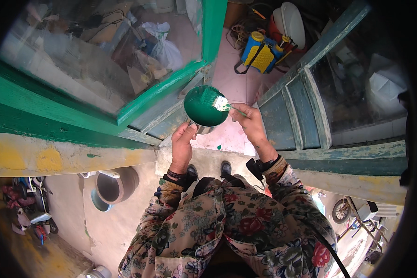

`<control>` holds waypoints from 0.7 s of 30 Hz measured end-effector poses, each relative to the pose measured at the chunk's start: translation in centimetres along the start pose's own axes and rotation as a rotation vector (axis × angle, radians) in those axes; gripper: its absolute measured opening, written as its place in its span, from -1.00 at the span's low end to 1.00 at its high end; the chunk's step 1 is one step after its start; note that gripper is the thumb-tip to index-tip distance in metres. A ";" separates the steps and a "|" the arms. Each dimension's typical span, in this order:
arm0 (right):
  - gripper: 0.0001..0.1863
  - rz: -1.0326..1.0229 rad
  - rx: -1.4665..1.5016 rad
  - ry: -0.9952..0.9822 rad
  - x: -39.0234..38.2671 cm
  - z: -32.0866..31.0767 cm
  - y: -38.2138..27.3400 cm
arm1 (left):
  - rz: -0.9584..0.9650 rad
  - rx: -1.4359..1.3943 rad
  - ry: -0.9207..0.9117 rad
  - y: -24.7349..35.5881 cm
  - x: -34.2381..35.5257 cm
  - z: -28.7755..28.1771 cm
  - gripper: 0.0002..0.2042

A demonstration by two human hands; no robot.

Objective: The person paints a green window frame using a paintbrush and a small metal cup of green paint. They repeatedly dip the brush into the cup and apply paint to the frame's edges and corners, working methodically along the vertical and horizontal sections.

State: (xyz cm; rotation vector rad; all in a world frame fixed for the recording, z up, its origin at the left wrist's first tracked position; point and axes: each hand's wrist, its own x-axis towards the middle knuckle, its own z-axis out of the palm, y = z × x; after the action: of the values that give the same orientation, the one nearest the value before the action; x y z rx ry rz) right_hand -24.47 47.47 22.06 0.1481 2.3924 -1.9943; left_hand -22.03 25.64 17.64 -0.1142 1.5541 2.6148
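My left hand grips a metal paint can by its lower left side, thumb against the wall. Green paint lies inside the can. In my right hand, a paintbrush is held by its green-smeared handle between thumb and fingers. The brush head is whitish with green marks, and its bristles reach into the can over the paint; whether they touch it I cannot tell. Just left of the can stands a window and door frame, freshly green above and worn grey-blue below.
To the right is a worn blue-grey door panel with glass. A blue and yellow backpack sprayer stands on the pink tiled floor beyond. A green drip marks the floor near the doorway. Behind at left sits a large round pot.
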 end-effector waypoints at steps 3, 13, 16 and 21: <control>-0.71 -0.028 0.204 0.072 1.3 -0.4 1.0 | 0.015 -0.013 0.005 -0.6 0.3 0.1 -0.73; -0.70 -0.435 -0.247 0.397 10.1 0.0 4.0 | -0.058 0.018 0.120 -1.4 -1.1 -0.1 -0.74; -0.71 -0.458 -0.286 0.373 11.5 0.1 6.0 | -0.068 0.021 0.135 -1.5 -1.9 -0.2 -0.73; -0.71 -0.419 -0.431 0.386 11.8 -0.6 7.8 | -0.067 -0.008 0.165 -2.0 -3.1 0.1 -0.74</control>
State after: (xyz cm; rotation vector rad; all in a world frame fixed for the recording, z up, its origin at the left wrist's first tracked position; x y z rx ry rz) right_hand -35.53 50.10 13.60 0.0203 3.2741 -1.6299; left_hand -18.69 26.52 16.31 -0.3854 1.5597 2.6181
